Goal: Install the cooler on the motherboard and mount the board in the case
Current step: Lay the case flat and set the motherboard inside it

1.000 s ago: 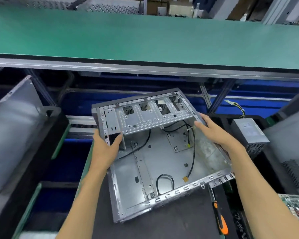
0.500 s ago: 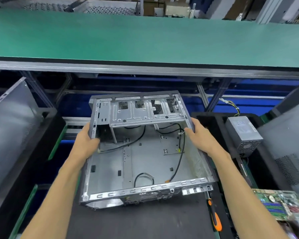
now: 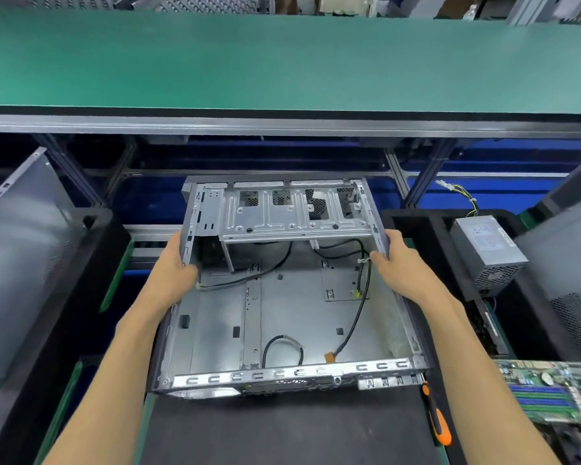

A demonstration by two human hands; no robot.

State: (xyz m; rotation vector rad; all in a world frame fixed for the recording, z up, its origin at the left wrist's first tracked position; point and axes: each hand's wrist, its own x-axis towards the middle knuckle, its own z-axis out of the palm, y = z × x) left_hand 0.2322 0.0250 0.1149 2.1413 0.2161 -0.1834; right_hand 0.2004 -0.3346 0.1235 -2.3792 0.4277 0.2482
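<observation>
Over the black mat (image 3: 282,431), left hand (image 3: 171,276) and right hand (image 3: 403,266) each grip the case (image 3: 282,313) walls.

case (image 3: 215,317) floor open, cables (image 3: 356,317) cross right; drive cage (image 3: 296,216) roofs far end

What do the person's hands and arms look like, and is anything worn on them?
The left hand and the right hand are bare: no gloves, rings or watch show. Both forearms are bare too, with no sleeve in view.
</observation>
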